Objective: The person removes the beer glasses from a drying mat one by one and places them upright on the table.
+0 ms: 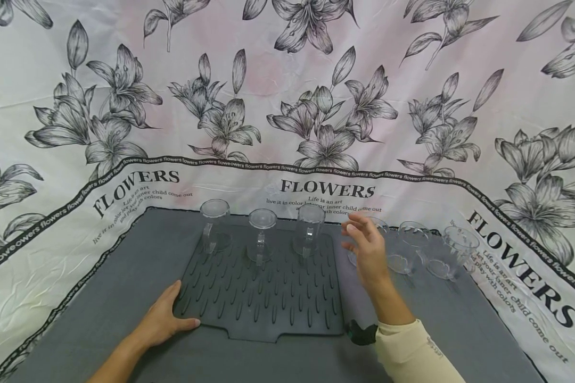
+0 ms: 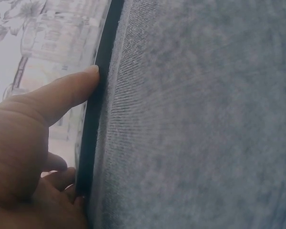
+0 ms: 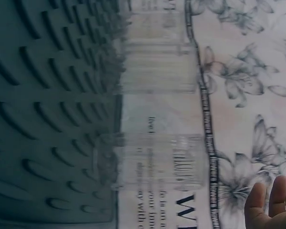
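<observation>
Clear drinking glasses (image 1: 406, 250), three, on the grey tablecloth (image 1: 120, 266) right of the mat; the leftmost partly hidden behind the right hand (image 1: 368, 247), any handles hard to make out from here. Black object (image 1: 358, 332), one, beside the cream sleeve (image 1: 407, 346); partly covered, unidentified. Right hand: raised, fingers loosely bent, unloaded. Left hand (image 1: 163, 314): relaxed, thumb on the near edge, fingertips against the left edge at the mat's near-left corner; forearm cut off below. Draining mat (image 1: 268, 314), one, dark grey, flat on the tablecloth, raised elongated ribs, tab at front. Glass mugs (image 1: 309, 229), three, transparent, in a row along the mat's far edge, handles toward me; blurred in the right wrist view.
</observation>
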A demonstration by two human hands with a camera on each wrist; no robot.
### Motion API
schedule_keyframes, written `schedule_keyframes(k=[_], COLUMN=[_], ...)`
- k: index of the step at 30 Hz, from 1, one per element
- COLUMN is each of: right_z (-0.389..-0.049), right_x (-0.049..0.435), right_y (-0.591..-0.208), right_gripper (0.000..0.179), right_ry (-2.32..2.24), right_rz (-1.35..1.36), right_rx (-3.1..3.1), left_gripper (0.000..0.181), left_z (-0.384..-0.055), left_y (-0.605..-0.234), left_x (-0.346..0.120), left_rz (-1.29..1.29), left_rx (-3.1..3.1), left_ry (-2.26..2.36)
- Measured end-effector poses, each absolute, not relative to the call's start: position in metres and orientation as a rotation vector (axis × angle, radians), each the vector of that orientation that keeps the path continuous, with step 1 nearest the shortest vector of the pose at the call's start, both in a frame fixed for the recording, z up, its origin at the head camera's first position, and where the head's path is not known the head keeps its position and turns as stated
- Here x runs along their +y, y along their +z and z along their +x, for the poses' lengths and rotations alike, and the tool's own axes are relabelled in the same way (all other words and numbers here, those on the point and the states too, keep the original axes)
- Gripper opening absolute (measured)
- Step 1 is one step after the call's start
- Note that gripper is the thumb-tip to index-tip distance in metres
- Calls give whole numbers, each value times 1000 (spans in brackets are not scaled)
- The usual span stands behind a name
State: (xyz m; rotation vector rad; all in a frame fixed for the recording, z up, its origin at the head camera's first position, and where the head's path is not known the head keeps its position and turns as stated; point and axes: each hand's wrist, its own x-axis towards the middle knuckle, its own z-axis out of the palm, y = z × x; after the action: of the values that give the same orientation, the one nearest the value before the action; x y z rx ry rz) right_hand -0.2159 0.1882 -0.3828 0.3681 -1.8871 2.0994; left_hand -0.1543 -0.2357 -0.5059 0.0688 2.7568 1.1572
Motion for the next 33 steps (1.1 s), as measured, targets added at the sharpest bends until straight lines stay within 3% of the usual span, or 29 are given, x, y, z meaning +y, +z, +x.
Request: schedule_keyframes(k=[33], right_z=[-270], right_x=[158], right_y=[-460], right_gripper=[36], right_ry=[2016], right_rz=[85], right_rx=[-2150], left_gripper=[119], left_z=[-153], left_y=[-505], left_x=[-235], left_rz=[68], left_rx=[2769], left_ry=[1160])
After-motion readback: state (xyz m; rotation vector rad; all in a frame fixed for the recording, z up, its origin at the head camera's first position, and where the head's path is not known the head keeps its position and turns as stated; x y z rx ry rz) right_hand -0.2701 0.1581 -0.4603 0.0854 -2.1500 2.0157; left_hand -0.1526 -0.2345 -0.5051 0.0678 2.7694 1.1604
